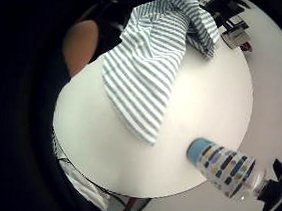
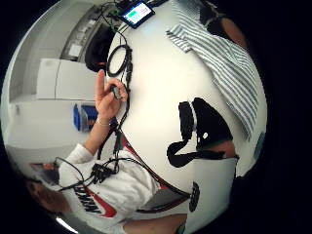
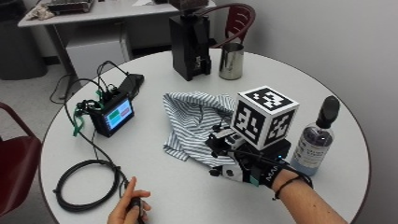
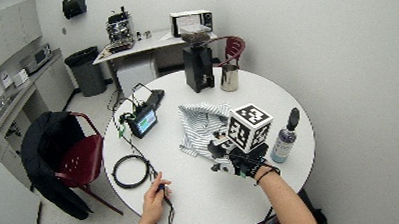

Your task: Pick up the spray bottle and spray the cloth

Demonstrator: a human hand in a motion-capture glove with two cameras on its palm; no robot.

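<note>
**Hand over the cloth edge, bottle not yet taken**

Nearest me, a bare hand (image 3: 129, 207) rests at the rim of the round surface (image 3: 187, 196), pinching a small dark object on a cable; it seems to be there to work that object, not to help with the job. A coil of cable (image 3: 87, 184) lies just beside it.

Next in, the gloved hand (image 3: 249, 168) sits low over the surface, its back up, at the near edge of the cloth (image 3: 193, 123). The fingers are hidden under the rig it wears, so I cannot tell whether they are released or clenched. They hold nothing that I can see. From the palm, the bottle shows off to one side, apart from the hand, which suggests the reach has not begun.

The bottle (image 3: 314, 142) stands upright just beside the wrist, on the little-finger side, near the surface's edge. It is clear, with a dark liquid look, a patterned label of short coloured bars and a black spray head. Standing upright leaves its body free for a grasp.

The cloth is striped in pale blue and white, rumpled and partly folded, spread in the middle where a spray could reach it.

Farther off stand a small screen (image 3: 115, 114), a black box (image 3: 189, 44) and a metal cup (image 3: 230, 60).
</note>
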